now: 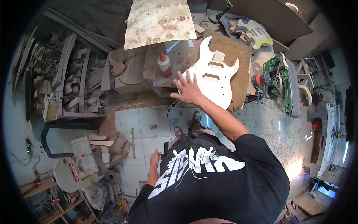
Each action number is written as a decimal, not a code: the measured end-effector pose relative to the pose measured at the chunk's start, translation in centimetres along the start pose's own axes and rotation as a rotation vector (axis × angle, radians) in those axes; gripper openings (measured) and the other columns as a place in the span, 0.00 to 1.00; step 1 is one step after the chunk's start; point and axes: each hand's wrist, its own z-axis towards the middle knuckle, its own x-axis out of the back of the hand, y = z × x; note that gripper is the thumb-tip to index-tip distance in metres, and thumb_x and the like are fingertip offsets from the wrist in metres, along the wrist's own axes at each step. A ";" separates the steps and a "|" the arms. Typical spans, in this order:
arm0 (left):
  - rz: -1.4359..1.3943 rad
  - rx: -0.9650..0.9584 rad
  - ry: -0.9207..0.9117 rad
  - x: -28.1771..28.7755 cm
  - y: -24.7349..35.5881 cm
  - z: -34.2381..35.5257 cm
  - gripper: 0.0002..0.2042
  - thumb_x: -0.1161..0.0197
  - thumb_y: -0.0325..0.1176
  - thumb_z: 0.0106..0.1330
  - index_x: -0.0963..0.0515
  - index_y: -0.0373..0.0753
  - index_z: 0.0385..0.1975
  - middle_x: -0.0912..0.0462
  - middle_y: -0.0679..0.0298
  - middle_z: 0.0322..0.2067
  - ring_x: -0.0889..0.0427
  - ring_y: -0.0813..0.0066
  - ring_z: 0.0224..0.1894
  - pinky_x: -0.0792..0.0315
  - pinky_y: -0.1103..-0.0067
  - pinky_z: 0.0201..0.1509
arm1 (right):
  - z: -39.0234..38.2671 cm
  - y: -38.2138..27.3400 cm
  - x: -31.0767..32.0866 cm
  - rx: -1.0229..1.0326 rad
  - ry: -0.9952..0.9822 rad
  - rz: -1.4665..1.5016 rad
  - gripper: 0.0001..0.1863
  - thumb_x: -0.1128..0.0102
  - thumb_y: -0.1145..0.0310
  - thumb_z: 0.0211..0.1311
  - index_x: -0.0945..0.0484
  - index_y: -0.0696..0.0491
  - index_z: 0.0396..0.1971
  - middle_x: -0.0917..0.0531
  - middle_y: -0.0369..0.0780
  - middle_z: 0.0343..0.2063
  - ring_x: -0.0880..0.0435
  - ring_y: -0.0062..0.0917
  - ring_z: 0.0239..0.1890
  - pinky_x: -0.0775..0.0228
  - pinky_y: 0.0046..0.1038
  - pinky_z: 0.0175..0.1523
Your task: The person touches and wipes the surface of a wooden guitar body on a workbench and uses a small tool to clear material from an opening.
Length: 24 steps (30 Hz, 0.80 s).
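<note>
The right hand (189,90) partly hides the guitar body (212,88); a sheet (160,24) is cropped above

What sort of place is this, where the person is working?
Probably a workshop for making guitars: a white guitar body lies under the right hand, another guitar body lies farther back, and wood pieces are stacked at left.

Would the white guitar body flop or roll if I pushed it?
The white guitar body probably won't flop; it looks like a solid slab with hollows cut in. Lying flat, it would likely slide rather than roll. Its slim, pointed horns might chip if bumped.
</note>
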 end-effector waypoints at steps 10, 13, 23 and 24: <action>-0.083 -0.062 0.005 1.6 -1.8 0.9 0.37 0.60 0.60 0.80 0.20 0.24 0.52 0.16 0.49 0.51 0.16 0.60 0.53 0.20 0.69 0.55 | -1.0 6.5 0.5 -0.446 0.144 -0.043 0.53 0.64 0.25 0.69 0.43 0.57 0.76 0.54 0.48 0.80 0.67 0.53 0.81 0.77 0.63 0.77; -0.123 -0.021 -0.007 3.0 -4.3 1.6 0.37 0.60 0.61 0.79 0.20 0.26 0.53 0.15 0.51 0.50 0.16 0.61 0.52 0.21 0.68 0.54 | -0.9 3.9 -0.5 -0.347 0.171 -0.035 0.53 0.64 0.24 0.67 0.43 0.53 0.77 0.54 0.47 0.80 0.67 0.52 0.81 0.78 0.63 0.77; 0.266 -0.123 -0.044 3.9 0.5 0.2 0.36 0.60 0.63 0.78 0.17 0.33 0.52 0.13 0.55 0.49 0.15 0.64 0.45 0.25 0.69 0.46 | -4.6 0.2 -1.7 -0.145 0.220 0.045 0.45 0.63 0.25 0.68 0.37 0.39 0.75 0.55 0.46 0.80 0.66 0.53 0.81 0.76 0.64 0.77; 0.258 -0.114 -0.031 4.6 -0.7 1.5 0.36 0.60 0.63 0.78 0.17 0.33 0.52 0.13 0.55 0.49 0.15 0.64 0.45 0.25 0.69 0.46 | -3.8 1.1 -1.4 -0.250 0.227 -0.006 0.46 0.63 0.25 0.67 0.39 0.40 0.76 0.56 0.46 0.80 0.67 0.52 0.81 0.77 0.63 0.78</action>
